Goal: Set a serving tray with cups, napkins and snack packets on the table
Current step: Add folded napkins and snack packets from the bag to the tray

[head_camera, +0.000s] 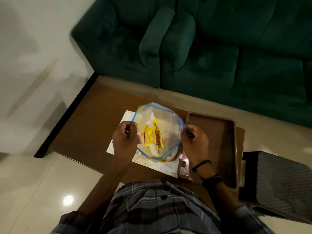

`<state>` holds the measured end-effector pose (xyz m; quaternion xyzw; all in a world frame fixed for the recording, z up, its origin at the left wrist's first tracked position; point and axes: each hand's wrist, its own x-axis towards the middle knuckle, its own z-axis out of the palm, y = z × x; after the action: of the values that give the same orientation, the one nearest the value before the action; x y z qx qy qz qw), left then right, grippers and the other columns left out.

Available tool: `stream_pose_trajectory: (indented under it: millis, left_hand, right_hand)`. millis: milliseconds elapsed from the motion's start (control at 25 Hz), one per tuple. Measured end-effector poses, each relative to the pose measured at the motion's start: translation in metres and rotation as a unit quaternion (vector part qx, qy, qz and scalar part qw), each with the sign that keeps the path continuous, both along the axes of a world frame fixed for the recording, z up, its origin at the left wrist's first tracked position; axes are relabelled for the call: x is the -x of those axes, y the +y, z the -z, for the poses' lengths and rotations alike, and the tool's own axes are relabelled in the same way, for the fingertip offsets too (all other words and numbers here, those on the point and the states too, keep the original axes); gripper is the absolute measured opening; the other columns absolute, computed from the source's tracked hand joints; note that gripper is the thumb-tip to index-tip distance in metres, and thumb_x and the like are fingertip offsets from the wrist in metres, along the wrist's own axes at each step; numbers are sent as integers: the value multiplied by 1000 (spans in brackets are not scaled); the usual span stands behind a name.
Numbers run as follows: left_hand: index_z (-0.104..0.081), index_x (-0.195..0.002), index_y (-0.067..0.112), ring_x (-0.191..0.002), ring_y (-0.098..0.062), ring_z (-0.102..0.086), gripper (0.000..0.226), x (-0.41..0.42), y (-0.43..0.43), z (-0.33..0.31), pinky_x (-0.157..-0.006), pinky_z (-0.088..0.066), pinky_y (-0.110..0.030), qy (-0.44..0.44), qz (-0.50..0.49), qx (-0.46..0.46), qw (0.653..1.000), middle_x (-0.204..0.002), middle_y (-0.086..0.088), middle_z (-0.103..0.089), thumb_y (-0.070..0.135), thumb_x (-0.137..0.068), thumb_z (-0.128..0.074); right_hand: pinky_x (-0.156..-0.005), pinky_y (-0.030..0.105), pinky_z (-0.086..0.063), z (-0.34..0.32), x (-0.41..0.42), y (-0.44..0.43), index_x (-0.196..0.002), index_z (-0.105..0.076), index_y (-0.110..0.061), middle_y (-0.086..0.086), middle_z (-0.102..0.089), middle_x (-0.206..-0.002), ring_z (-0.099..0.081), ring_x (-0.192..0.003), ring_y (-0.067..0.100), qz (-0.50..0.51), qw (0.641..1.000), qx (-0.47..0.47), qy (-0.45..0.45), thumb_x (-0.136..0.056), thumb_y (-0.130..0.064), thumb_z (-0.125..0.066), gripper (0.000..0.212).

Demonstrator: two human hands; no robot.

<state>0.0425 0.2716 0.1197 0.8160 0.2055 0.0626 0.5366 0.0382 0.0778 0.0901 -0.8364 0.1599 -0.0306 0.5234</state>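
Observation:
I hold a clear zip bag (pixel 166 125) with a blue rim, its mouth pulled wide over the table. My left hand (pixel 124 141) grips the bag's left rim and my right hand (pixel 194 141) grips its right rim. Inside lie yellow snack packets (pixel 152 135) and some pale items I cannot make out. A brown serving tray (pixel 233 141) with nothing in it sits on the table just right of the bag. Under the bag lies a white patterned placemat (pixel 143 160).
The brown wooden table (pixel 87 125) has a black left edge. A dark green sofa (pixel 211 53) stands behind it. A black mesh object (pixel 278 183) sits at the right. Glossy tiled floor (pixel 33 183) surrounds the table.

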Motion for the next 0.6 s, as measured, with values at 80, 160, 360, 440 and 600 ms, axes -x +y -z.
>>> stream_pose_trajectory:
  millis: [80,160,360,440,600]
  left_hand:
    - [-61,-87,7,-57,-20,-64,21,0,2,-3,-58,-51,-33,-35,14,-93,995,-69,-9,-67,21,-97,-49]
    - [-63,-91,10,-63,-19,-66,19,2,-2,-6,-58,-50,-30,-56,35,-139,988,-77,-7,-70,22,-97,-49]
    - [-65,-99,4,-68,-27,-69,21,11,-24,-12,-65,-56,-46,-94,109,-158,977,-88,-13,-71,21,-96,-51]
    - [-66,-96,4,-66,-27,-69,27,14,-28,-17,-64,-54,-49,-122,115,-160,973,-87,-12,-71,26,-95,-49]
    - [-66,-92,9,-60,-17,-67,26,27,-40,-22,-65,-55,-45,-125,173,-116,970,-71,0,-68,29,-92,-49]
  right_hand:
    - [-83,38,-55,-6,1,-9,-107,-57,-11,-1,-63,-98,-64,-91,18,47,999,11,15,-85,-9,-66,25]
    - [-91,28,-46,-15,3,-6,-111,-55,-10,7,-61,-106,-57,-101,20,15,992,92,-79,-83,-8,-66,30]
    - [-87,38,-50,-11,-17,33,-110,-60,-11,11,-67,-108,-64,-99,31,-279,951,129,-19,-88,-15,-55,23]
    - [-93,39,-44,11,-34,43,-123,-52,-3,19,-59,-123,-56,-115,37,-328,896,214,207,-91,-32,-58,43]
    - [-102,36,-37,49,-34,43,-141,-35,-3,18,-47,-140,-45,-129,34,-272,901,177,287,-88,-38,-63,70]
